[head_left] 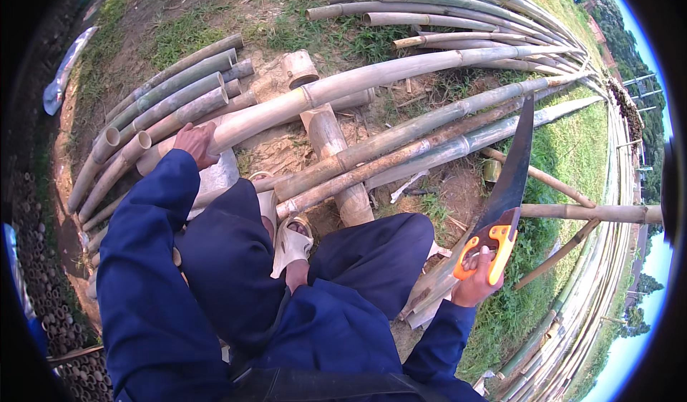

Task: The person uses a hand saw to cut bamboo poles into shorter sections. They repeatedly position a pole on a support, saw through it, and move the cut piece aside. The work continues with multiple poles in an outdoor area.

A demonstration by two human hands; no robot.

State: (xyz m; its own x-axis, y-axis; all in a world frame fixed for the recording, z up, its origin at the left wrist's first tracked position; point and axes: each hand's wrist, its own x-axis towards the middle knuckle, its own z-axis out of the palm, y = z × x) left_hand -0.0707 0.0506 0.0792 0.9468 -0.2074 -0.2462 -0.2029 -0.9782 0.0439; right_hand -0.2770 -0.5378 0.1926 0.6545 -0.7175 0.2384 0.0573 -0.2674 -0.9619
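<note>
Head view: at far left, a pale plastic sheet lies on the ground; below it is a heap of short bamboo ends. To the right, cut bamboo lengths lie side by side. The left hand is laid over the near end of a long pale pole, its fingers bent on the surface; whether they grip cannot be told. This pole runs up and right toward the far poles. A bamboo stump stands just beyond it. Nearer the person, a thick support log lies crosswise beneath further poles. At right, the right hand has its fingers clenched round the orange handle of a saw; the blade points upward, its contact with any pole undetermined. Beyond stands a bamboo frame; at far right, a long stack of poles lies on grass.
</note>
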